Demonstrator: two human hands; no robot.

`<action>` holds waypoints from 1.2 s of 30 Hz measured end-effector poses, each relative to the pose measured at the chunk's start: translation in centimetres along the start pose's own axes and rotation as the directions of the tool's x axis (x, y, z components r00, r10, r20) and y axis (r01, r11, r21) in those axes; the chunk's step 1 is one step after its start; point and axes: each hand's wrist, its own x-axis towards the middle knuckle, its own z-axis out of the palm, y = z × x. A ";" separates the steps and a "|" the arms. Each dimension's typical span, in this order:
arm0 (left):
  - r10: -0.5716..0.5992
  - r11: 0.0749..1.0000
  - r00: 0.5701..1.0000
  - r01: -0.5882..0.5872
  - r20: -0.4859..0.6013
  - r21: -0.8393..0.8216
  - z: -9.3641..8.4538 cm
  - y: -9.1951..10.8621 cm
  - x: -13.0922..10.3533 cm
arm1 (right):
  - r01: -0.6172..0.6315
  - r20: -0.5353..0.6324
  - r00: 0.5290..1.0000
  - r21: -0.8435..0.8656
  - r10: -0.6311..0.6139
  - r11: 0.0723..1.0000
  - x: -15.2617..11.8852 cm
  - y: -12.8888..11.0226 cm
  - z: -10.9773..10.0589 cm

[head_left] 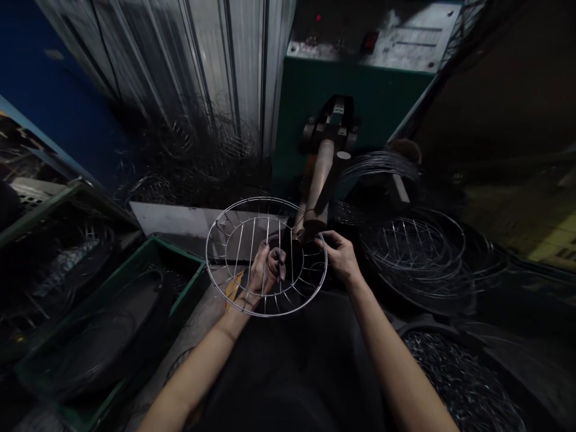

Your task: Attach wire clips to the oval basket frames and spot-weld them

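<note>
One round wire frame [292, 258], with a double outer ring and parallel bars across its middle, was held up in front of the person, its far right edge close to the cylindrical metal arms [321, 171] of a green machine [373, 96]. The right hand [342, 257] pinched the outer ring at its right side between thumb and fingers. The left hand [263, 270] showed through the bars with its fingers curled; whether it gripped a bar or some small piece could not be told. On the right lay a pile of wire rings [414, 258], with a tub of small metal pieces [459, 375] nearer the person. On the left stood a green crate [180, 255]; beyond, tangled wire lay against a corrugated metal wall [180, 60].
</note>
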 end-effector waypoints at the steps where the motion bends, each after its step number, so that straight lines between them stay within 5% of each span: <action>1: 0.004 1.000 1.000 -0.004 -0.001 -0.007 -0.1 -0.2 0.0 | -0.002 -0.012 1.000 -0.004 0.002 1.000 0.0 -0.2 0.1; 11: -0.001 1.000 0.999 0.001 0.044 -0.010 -0.4 -0.3 -0.6 | -0.053 0.015 0.999 0.027 0.052 0.998 -0.3 -1.5 -0.9; 21: 0.034 0.999 0.999 -0.034 -0.009 -0.025 0.1 -0.2 -0.5 | -0.061 0.004 0.998 -0.050 0.061 0.997 -1.0 0.9 -2.0; 36: 0.127 0.992 0.992 -0.127 -0.010 -0.006 0.6 -0.5 0.5 | -0.060 -0.024 0.998 0.009 0.061 0.998 -1.2 -0.4 -0.1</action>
